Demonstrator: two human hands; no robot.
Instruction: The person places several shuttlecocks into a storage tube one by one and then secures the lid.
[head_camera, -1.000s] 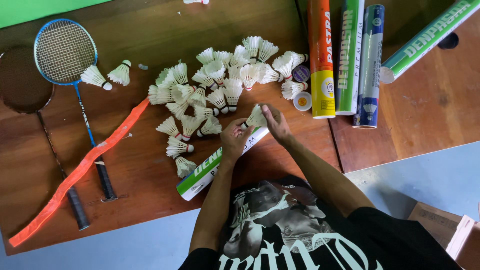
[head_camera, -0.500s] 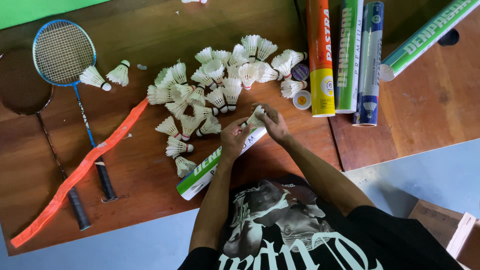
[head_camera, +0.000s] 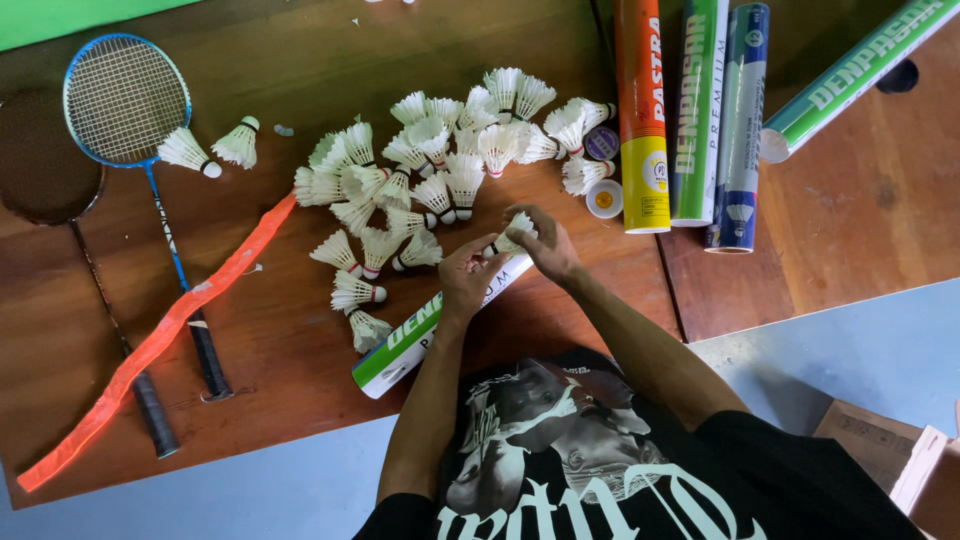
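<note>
Both hands meet over the green-and-white tube (head_camera: 425, 335) — right hand (head_camera: 540, 245) pinching a white shuttlecock (head_camera: 517, 228), left hand (head_camera: 465, 275) seemingly steadying its cork; feeding it in calls for lining it up with the tube mouth

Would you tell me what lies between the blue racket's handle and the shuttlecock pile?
In the head view, an orange strip lies slanted between the blue racket and the pile.
</note>
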